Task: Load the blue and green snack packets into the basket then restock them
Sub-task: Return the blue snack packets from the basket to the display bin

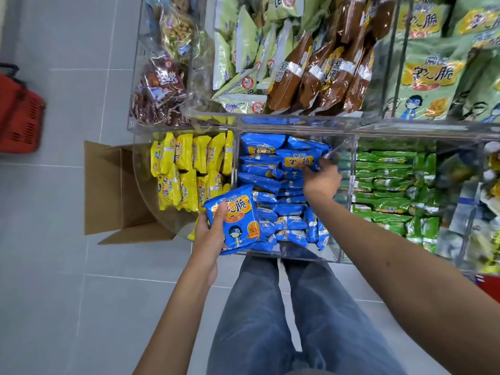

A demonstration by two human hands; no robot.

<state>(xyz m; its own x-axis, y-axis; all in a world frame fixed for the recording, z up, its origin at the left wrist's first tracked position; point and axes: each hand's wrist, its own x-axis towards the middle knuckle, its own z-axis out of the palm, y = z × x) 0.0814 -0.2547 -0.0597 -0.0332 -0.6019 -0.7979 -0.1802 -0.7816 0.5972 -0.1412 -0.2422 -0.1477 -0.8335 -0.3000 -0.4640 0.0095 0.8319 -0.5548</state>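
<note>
So the person is standing right up against a clear acrylic bin [297,257] that's sitting packed with blue snack packets [273,209]. The left hand [209,235] is gripping one blue packet [239,220] upright at the near left corner of that bin, thumb pressing on the front and the other fingers wrapping round behind it. The right hand [322,182] is reaching in toward the far right of the same bin, and its fingers [322,167] are pinching the edge of another blue packet [297,160] lying on top of the pile. It's a bit blurry there, but the grasp is showing.

Green snack packets [389,185] are filling the compartment just right of the blue ones, and yellow packets [186,171] are filling the one on the left. The red basket [19,115] is sitting on the floor way off to the far left, well apart from the bins. An open cardboard box [108,190] is sitting on the floor beside the yellow compartment.
</note>
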